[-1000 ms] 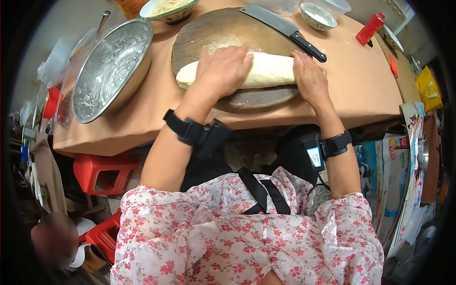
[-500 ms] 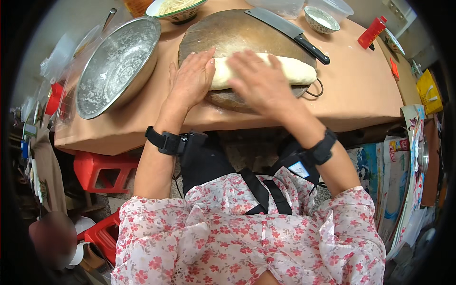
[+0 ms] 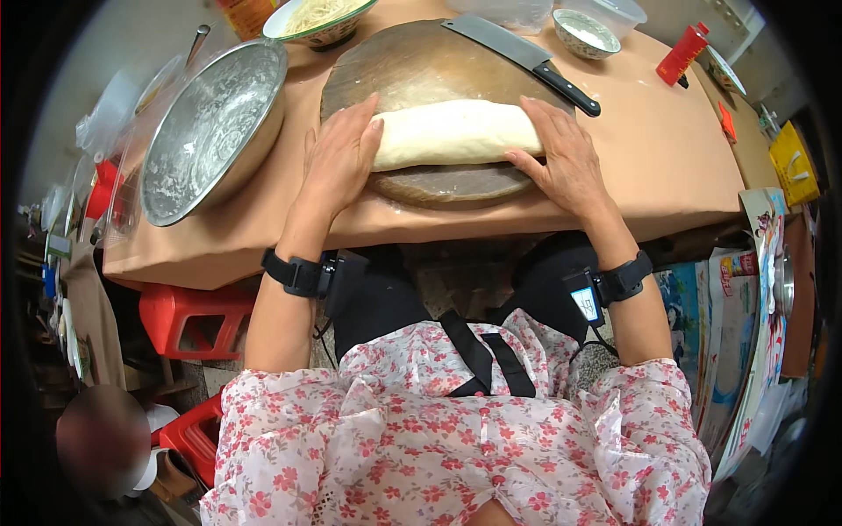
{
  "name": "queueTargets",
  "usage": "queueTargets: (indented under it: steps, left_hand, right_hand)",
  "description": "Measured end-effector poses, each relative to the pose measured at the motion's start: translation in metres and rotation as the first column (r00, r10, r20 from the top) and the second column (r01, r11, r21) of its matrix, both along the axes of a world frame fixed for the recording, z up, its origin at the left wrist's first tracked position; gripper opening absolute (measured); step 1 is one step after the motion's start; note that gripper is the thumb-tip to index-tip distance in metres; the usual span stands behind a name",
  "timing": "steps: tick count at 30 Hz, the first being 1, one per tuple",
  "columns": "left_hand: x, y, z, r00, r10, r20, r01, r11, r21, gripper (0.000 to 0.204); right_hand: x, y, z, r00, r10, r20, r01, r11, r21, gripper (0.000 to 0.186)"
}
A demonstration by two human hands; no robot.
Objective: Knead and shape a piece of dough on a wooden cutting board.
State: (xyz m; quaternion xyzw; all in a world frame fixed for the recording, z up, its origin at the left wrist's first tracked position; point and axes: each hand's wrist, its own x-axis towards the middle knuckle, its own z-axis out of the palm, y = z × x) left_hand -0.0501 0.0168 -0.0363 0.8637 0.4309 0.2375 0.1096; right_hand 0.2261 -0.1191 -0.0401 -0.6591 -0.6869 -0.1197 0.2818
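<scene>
A long pale log of dough (image 3: 452,133) lies crosswise on a round wooden board (image 3: 403,61). My left hand (image 3: 342,151) cups its left end, fingers curved against it. My right hand (image 3: 563,153) grips the right end, its thumb on the near side and fingers round the back. A cleaver with a black handle (image 3: 566,88) rests along the board's back right, just beyond my right hand. To the left sits a large steel bowl (image 3: 206,123) with white residue inside.
A table with peach cloth (image 3: 658,175) holds a patterned bowl of white powder (image 3: 586,35), a bowl of pale strands (image 3: 320,16), a red bottle (image 3: 682,54) and plastic containers (image 3: 605,10). Below are red stools (image 3: 184,320); at right, leaning cardboard panels (image 3: 732,333).
My right hand has moved from the middle of the dough back out to its right end. My left hand sits at the left end, and the dough looks somewhat shorter than a second ago.
</scene>
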Motion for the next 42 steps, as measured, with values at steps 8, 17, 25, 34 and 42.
queueTargets:
  steps: [8,17,25,34,42]
  left_hand:
    - [-0.013,-0.017,-0.013,0.952,-0.267,0.15,0.238,0.954,0.185,0.062]
    - [-0.016,-0.017,-0.012,0.954,-0.261,0.146,0.209,0.931,0.299,0.058]
    - [-0.015,-0.007,0.04,0.931,-0.183,0.317,0.205,0.978,-0.036,0.03]
    - [0.014,0.015,0.02,0.991,-0.006,0.131,-0.009,0.993,0.118,0.039]
    - [0.076,-0.009,0.013,0.995,-0.097,0.018,0.08,0.897,0.434,0.035]
  right_hand:
    - [0.003,-0.012,-0.019,0.998,-0.022,-0.057,0.029,0.992,0.121,0.065]
    - [-0.004,-0.018,-0.017,0.99,-0.093,0.105,0.072,0.979,0.192,0.06]
    - [0.013,-0.017,0.022,0.978,0.019,-0.208,-0.019,1.0,0.002,0.04]
    - [0.019,0.025,0.013,0.911,-0.152,-0.384,0.124,0.988,-0.096,0.039]
    - [-0.056,0.066,0.011,0.993,-0.05,0.108,0.014,0.949,0.315,0.031]
